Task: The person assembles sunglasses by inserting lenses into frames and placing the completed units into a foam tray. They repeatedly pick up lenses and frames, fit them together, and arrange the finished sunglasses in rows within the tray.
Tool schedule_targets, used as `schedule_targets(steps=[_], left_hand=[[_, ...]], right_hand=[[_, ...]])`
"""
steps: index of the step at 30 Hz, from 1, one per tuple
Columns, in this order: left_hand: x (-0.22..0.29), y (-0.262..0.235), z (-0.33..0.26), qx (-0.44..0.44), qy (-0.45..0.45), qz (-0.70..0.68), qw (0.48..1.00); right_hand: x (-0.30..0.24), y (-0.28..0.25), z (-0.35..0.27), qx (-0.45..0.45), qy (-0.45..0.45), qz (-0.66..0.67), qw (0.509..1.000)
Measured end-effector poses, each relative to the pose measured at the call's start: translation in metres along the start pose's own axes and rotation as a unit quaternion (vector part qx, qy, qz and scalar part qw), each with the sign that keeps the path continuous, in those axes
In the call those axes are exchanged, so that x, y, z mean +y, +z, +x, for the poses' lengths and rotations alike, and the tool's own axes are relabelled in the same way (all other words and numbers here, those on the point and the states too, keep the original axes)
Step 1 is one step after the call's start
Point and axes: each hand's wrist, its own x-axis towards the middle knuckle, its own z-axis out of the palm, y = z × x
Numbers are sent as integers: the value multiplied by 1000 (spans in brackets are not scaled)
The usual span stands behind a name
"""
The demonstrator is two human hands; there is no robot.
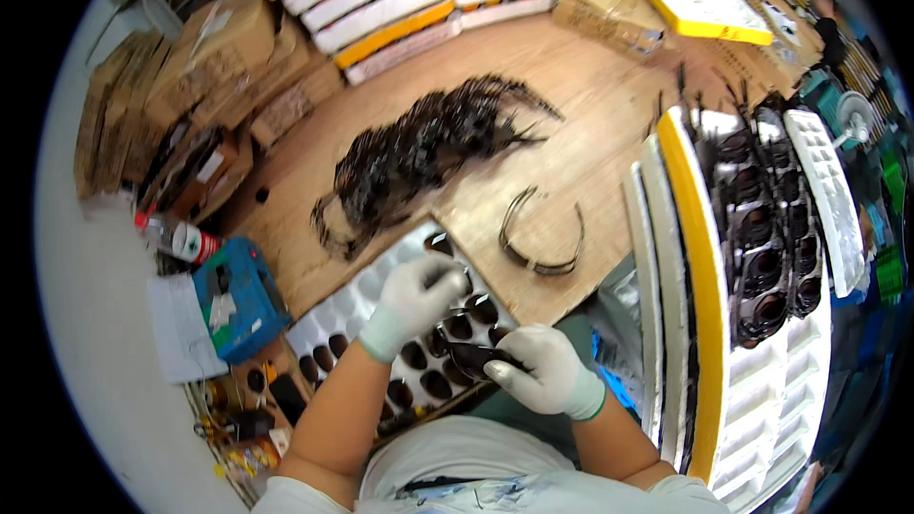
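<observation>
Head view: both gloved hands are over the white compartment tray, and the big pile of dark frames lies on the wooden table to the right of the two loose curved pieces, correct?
Not quite. The head view shows the pile of dark frames to the left of the two loose curved pieces, not the right. Both gloved hands, left hand and right hand, are indeed over the white compartment tray.

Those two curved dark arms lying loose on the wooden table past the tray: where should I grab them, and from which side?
Probably take the curved arms at the joined bottom of the curve, nearest the white tray, coming straight down from above. They lie flat on the table, ends splayed apart, with bare wood around that bend.
</observation>
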Motion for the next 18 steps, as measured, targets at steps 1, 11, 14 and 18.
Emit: schedule_targets(steps=[1,11,14,18], left_hand=[[-53,9,31,129,70,101,984],[-111,32,58,199,-77,310,926],[-76,26,45,176,-11,241,954],[-14,-6,-38,-4,-50,-179,983]], right_hand=[[-1,-1,5,10,-16,-34,999],[-21,2,-15,38,119,120,985],[0,18,-23,90,3,206,974],[-7,18,-30,31,85,312,946]])
